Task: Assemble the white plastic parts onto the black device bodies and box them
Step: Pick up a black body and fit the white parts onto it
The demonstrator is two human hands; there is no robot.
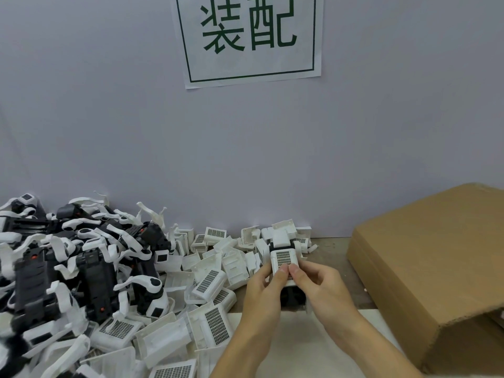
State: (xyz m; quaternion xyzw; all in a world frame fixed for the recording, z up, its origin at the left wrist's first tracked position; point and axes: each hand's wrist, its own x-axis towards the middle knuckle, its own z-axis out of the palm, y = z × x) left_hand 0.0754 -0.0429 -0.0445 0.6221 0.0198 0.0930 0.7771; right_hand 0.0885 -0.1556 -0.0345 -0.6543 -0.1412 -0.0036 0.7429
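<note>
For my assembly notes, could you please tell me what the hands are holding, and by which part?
Both hands, left and right, hold one device; both thumbs press on the near end of its white grille cover, fingers curled beneath its black body.

Both hands (289,290) and forearms are bare, without sleeves.

My white part (283,261) shows a dark dotted grille; black bodies (95,282) carry red dots; the box (436,268) is brown.
</note>
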